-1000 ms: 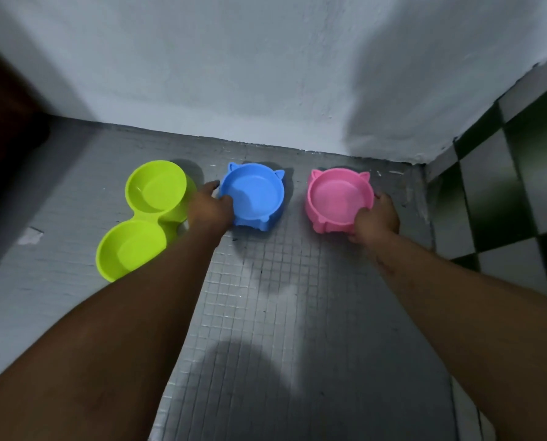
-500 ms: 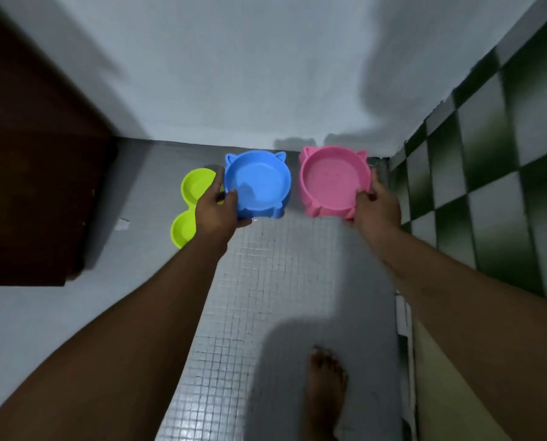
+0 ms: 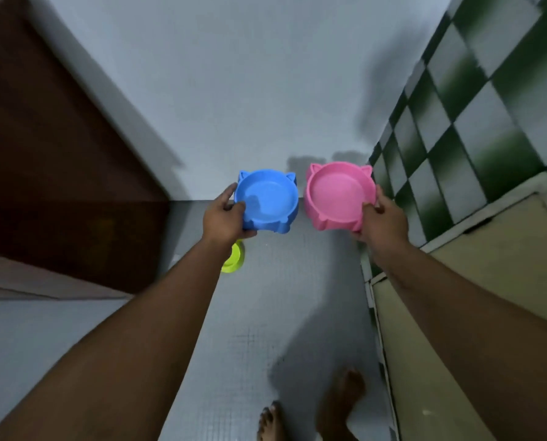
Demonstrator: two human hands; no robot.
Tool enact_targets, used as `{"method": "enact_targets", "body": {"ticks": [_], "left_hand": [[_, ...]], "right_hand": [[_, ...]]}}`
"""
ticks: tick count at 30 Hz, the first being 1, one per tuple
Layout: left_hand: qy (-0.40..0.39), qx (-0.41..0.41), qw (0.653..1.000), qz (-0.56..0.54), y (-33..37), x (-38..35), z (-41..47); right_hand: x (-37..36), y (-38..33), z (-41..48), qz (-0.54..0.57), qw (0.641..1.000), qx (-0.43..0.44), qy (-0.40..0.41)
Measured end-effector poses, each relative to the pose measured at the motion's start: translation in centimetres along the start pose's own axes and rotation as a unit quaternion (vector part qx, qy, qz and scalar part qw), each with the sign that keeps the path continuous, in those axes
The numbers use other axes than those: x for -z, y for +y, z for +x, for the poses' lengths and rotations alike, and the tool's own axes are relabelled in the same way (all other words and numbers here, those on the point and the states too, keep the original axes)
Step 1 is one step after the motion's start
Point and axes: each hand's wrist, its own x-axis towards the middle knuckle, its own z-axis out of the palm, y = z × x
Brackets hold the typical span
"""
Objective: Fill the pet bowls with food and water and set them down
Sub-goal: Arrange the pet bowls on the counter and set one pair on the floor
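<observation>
While both arms are reaching forward over the grey mosaic-tiled floor, each hand is carrying one empty pet bowl in the air, rims facing up. To the left a dark brown wooden door is filling the edge of the view. The left hand is gripping the blue cat-eared bowl at its left rim — thumb over the lip, fingers curled beneath. Just beside it, not touching, the right hand is clamping the pink cat-eared bowl at its lower right edge in the same fashion. Both bowls are shallow, round and moulded with two small pointed ears on the far side and little feet on the near side; neither is holding food or water. On the right, a green-and-white checkered tile wall is running above a beige ledge.

Compared with half a second ago, the bowls are being held higher and further from the floor, and the view is taking in more of the white wall. The lime-green double bowl is staying on the floor, now mostly hidden behind the left forearm — only one curved edge is showing. Two bare feet are showing at the bottom edge, cut off by the frame, and the whole scene is blurred by motion.
</observation>
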Motion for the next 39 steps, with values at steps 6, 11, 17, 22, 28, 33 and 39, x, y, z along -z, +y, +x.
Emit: {"method": "enact_targets", "body": {"ticks": [6, 11, 17, 22, 28, 33, 39], "left_hand": [[-0.002, -0.022, 1.000, 0.001, 4.1, 1.1, -8.6], [0.024, -0.031, 0.999, -0.015, 3.5, 3.3, -16.1], [0.042, -0.043, 0.998, -0.021, 2.1, 5.8, -25.0], [0.040, -0.050, 0.998, -0.025, 1.4, 7.0, -32.2], [0.015, -0.059, 0.998, -0.016, 0.2, 9.2, -38.0], [-0.018, -0.068, 0.998, 0.000, -0.3, 11.2, -41.4], [-0.077, -0.076, 0.994, 0.028, -0.7, 14.9, -46.9]], "right_hand": [[4.9, -1.3, -6.7, 0.024, 0.999, 0.003, 0.024], [8.9, -0.4, -13.1, 0.061, 0.997, -0.009, 0.042], [14.0, 1.2, -20.4, 0.105, 0.994, -0.012, 0.030], [18.0, 2.4, -26.4, 0.105, 0.994, -0.004, 0.033], [20.7, 3.1, -32.9, 0.091, 0.995, 0.017, 0.044], [21.8, 4.2, -38.7, 0.090, 0.991, 0.035, 0.088], [23.2, 6.4, -48.5, 0.142, 0.978, 0.009, 0.155]]}}
